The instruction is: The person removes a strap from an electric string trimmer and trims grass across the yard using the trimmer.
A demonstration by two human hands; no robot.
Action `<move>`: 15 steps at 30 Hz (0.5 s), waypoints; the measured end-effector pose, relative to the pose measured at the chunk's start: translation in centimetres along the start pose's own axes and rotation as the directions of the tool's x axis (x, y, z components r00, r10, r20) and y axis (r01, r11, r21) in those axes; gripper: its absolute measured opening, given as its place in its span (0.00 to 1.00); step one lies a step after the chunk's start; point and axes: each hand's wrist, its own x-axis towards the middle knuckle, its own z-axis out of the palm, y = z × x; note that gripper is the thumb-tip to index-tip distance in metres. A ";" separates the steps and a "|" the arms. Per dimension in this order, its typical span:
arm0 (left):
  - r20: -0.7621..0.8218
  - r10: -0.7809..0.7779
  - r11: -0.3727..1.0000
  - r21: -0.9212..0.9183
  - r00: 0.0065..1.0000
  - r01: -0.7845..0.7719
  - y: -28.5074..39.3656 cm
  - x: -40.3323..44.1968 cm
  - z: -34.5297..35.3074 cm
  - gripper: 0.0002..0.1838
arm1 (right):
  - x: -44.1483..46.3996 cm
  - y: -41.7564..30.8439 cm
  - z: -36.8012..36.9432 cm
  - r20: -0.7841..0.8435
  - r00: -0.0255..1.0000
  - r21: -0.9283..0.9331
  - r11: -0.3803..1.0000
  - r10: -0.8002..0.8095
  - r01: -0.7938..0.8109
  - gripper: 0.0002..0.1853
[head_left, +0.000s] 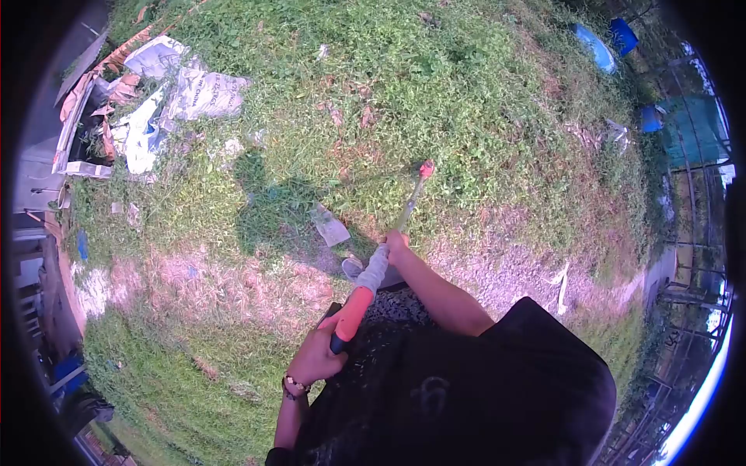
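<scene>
My left hand [317, 356], with a bracelet at the wrist, is closed round the dark rear end of a long-handled tool [357, 312] with an orange-red body. Farther along, my right hand [396, 245] grips the same tool just past a grey wrapped section. From there a thin shaft runs up and slightly right to a red head [426, 168], which lies over green grass [458, 147]. A shoe [353, 268] shows just left of the wrapped section. Near it, a pale flat scrap [330, 226] lies on the ground.
White printed sacks [208, 93] and debris lie at the upper left beside a low frame. Blue containers [595, 48] stand at the upper right. A fence-like frame [691, 225] runs down the right edge. A pale strip [562, 287] lies on the dry ground to the right.
</scene>
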 end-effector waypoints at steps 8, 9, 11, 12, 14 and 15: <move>0.213 0.040 0.998 0.039 0.976 -0.050 2.8 5.8 -2.0 0.28 | -0.3 -4.5 -6.8 -0.284 0.959 0.067 0.998 0.017 0.002 0.11; 0.220 0.013 0.999 0.037 0.975 -0.022 3.2 5.7 -2.0 0.27 | -1.0 -5.0 -6.9 -0.312 0.950 0.012 1.000 0.022 -0.019 0.12; 0.169 -0.066 0.998 0.034 0.983 0.061 4.8 5.0 -1.6 0.26 | -2.1 -5.9 -6.0 -0.219 0.973 0.075 0.995 0.076 -0.061 0.10; 0.142 -0.108 0.994 0.032 0.984 0.104 5.4 4.7 -1.3 0.25 | -0.4 -5.2 -5.3 -0.184 0.981 0.016 0.998 0.063 -0.062 0.08; 0.052 -0.037 0.999 0.021 0.998 0.036 5.5 4.2 0.1 0.24 | 2.5 -4.2 -3.9 -0.089 0.995 -0.075 0.996 0.044 -0.051 0.06; 0.005 -0.004 1.000 0.017 1.000 0.004 5.8 4.2 0.7 0.24 | 2.4 -4.7 -2.8 0.006 0.999 -0.031 0.998 0.054 -0.053 0.05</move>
